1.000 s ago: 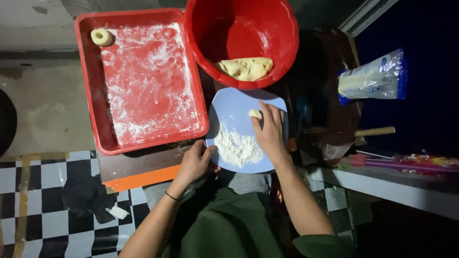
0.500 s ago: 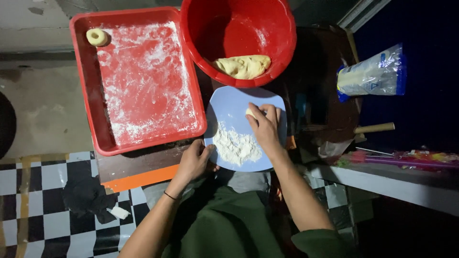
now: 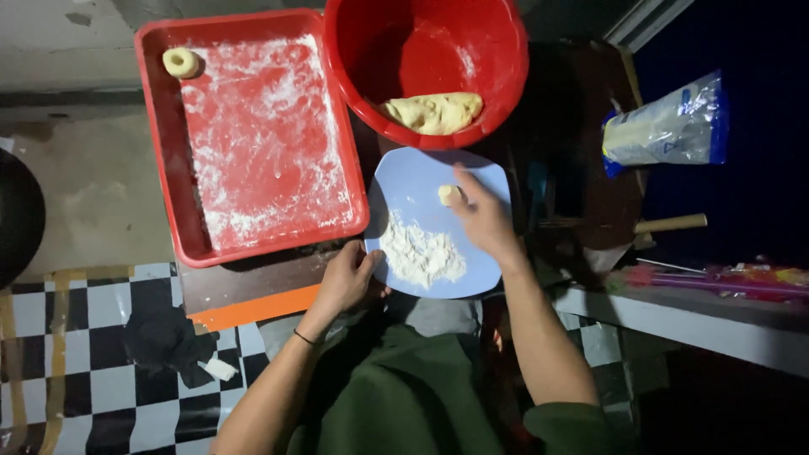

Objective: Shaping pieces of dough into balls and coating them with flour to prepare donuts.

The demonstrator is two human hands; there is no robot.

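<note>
1. The right hand (image 3: pixel 482 221) presses a small pale dough piece (image 3: pixel 449 195) under its fingertips onto the round light-blue plastic plate (image 3: pixel 404 181), probably to roll it.
2. The left hand (image 3: pixel 347 278) grips the plate's near-left rim, apparently to steady it.
3. A flour heap (image 3: pixel 421 254) lies on the plate's near part.
4. The right fingers hide part of the dough.

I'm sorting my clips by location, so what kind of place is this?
Probably a small home or makeshift kitchen set up for dough work: a floured red tray, a red bowl of dough, and checkered flooring.
</note>
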